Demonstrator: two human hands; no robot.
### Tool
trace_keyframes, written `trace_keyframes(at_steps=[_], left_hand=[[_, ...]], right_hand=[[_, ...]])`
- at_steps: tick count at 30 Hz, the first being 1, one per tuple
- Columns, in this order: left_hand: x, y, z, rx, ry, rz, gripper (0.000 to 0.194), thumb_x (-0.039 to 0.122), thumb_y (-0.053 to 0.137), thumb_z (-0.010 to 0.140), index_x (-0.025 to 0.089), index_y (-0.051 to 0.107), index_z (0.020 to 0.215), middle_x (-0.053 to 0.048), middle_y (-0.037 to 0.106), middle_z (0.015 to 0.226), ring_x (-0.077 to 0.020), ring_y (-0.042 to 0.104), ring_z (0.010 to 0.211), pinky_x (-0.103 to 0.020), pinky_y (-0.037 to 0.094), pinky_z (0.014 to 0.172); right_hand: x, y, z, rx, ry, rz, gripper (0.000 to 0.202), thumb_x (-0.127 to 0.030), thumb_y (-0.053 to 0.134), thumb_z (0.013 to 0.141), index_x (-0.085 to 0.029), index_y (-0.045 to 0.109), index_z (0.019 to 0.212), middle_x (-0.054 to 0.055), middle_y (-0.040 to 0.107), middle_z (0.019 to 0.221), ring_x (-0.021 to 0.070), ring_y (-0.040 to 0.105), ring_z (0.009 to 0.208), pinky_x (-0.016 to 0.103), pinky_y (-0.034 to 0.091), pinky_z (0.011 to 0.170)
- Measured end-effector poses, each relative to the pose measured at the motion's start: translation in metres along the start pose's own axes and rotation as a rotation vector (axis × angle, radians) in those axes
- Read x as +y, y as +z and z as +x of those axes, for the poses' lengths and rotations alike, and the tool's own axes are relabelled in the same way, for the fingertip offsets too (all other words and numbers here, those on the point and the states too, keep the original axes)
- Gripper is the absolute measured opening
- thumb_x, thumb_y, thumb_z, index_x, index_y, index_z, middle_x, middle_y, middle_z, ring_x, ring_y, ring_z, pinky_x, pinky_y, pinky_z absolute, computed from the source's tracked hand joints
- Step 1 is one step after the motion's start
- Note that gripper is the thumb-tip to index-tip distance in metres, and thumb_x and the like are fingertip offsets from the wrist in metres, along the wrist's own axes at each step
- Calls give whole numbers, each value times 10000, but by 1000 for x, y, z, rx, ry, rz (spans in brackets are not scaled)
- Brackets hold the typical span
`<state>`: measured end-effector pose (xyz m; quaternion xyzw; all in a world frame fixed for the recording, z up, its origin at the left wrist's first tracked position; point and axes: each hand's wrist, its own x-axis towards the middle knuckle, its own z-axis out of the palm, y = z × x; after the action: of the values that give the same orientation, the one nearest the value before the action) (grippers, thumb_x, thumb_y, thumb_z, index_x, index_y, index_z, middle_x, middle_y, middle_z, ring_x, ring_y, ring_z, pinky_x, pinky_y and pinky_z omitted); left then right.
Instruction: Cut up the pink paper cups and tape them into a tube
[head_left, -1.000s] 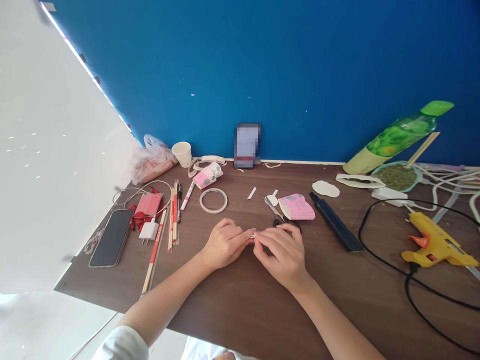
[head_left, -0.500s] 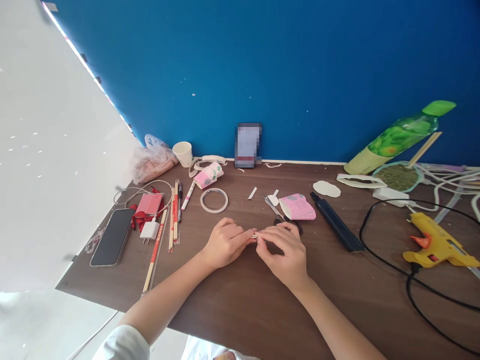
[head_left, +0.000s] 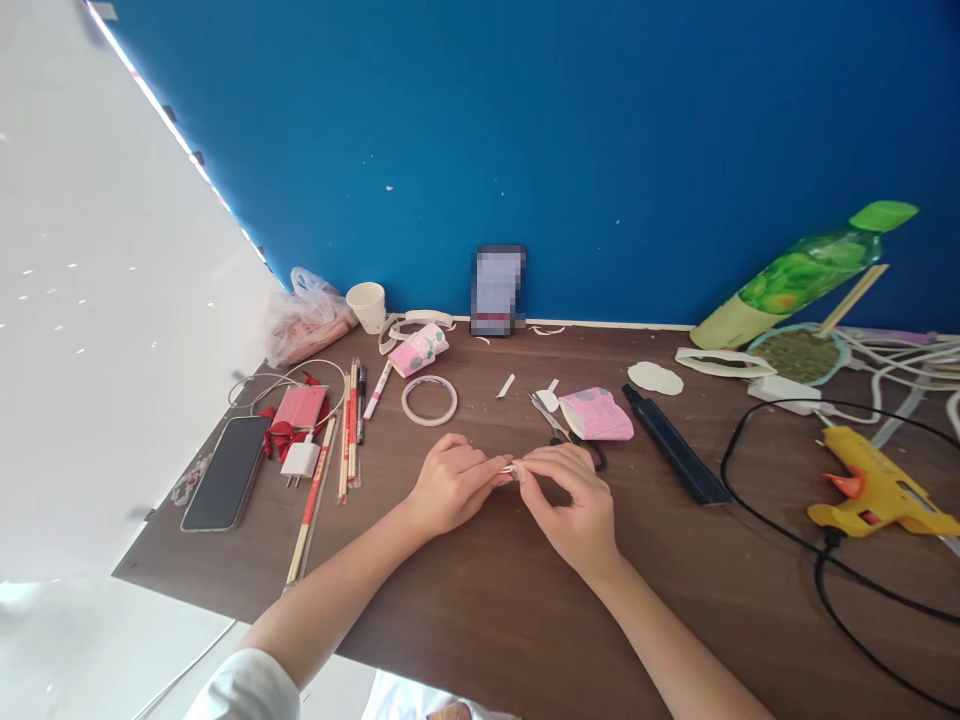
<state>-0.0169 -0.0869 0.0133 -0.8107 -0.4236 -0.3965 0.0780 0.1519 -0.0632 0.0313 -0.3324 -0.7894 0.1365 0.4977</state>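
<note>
My left hand [head_left: 459, 487] and my right hand [head_left: 574, 500] meet fingertip to fingertip above the brown table [head_left: 480, 600]. Between them is a small whitish piece [head_left: 508, 469], pinched from both sides and mostly hidden by the fingers. Just beyond my right hand lie scissors [head_left: 553, 425], their handles partly covered by it. A pink cup piece [head_left: 596, 414] rests to the right of the scissors, and a small white cutout [head_left: 547, 400] is by the blades. The white tape ring [head_left: 429, 401] lies beyond my left hand.
At left are a phone [head_left: 226, 474], a white charger [head_left: 300, 459] and chopsticks [head_left: 349, 430]. A second phone [head_left: 498, 290] leans on the blue wall near a paper cup [head_left: 367, 306]. At right are a black stick-like case [head_left: 675, 445], a yellow glue gun [head_left: 877, 485] with its cable, and a green bottle [head_left: 802, 275].
My fingertips have shifted very slightly around the small whitish piece, and a little more of it shows. The objects on the table keep their places.
</note>
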Motion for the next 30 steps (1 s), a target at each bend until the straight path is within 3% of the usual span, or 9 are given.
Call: trace_keyframes(at_steps=[4,6,11,17,22,30], left_hand=[[0,-1,1,-2,-62,-68,178,224,453,917,154,613,950,41,541,562,-77,459,511,-246,373,633],[1,-1,2,5,-75,-93,182,229,451,918,153,616,930,40,542,556,-76,454,505,-245,371,626],[1,-1,1,-3,-84,-130,171,235,468,913,154,618,910,36,559,566,-76,464,518,-253,372,645],[1,-3,2,-16,-67,-122,181,240,468,913,158,624,872,35,575,572,-74,480,524,-257,370,668],[2,-5,3,-20,-39,-101,211,258,463,916,153,619,821,35,566,550,-74,469,503,-262,373,677],[2,-7,5,-54,-34,-110,242,279,443,927,164,595,778,43,579,549,-64,467,480,-263,372,681]], right_hand=[[1,-3,-3,-37,-251,-218,218,-81,610,758,-222,629,924,8,719,788,151,652,701,350,427,787],[1,-5,-3,-54,-304,-243,265,-80,619,752,-219,631,978,18,722,817,158,657,717,361,426,809],[0,-5,2,-47,13,100,145,-127,579,800,-241,663,825,-4,687,723,152,632,659,375,469,763],[5,-7,3,-191,257,349,90,-208,600,811,-230,681,779,21,672,760,165,633,710,312,522,658],[10,-10,3,-271,258,365,101,-206,602,814,-231,686,763,12,673,749,159,625,716,320,521,712],[8,-12,6,-238,134,268,129,-180,594,814,-234,652,712,-21,656,654,142,599,625,403,493,847]])
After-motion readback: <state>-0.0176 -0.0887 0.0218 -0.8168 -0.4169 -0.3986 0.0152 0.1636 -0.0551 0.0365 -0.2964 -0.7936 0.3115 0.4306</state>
